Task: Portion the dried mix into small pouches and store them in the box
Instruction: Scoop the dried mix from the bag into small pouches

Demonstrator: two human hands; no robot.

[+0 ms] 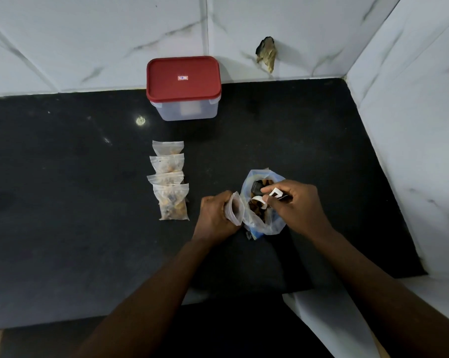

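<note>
Both forearms reached from the bottom edge over the dark counter (63, 177). The left hand (214, 215) was curled around a small pouch (235, 209), gripping it below its mouth, and the mouth stood open just beside the big bag (267, 224). The right hand (295, 205) pinched a black and white tool (273, 194), probably a scoop, though I could not tell for sure, over the dried mix (255, 205) inside that bag. Four filled pouches (171, 202) lay in a row to the left, well apart from the hands, and the box (187, 111) stood at the wall with its red lid (183, 78) on. I judged that a fifth portion was being taken. To do it well, the pouch mouth should be kept wide and touching the rim of the bag, so that fallen pieces return into the bag. The portion should match the other pouches and leave the zip strip clean for closing.
</note>
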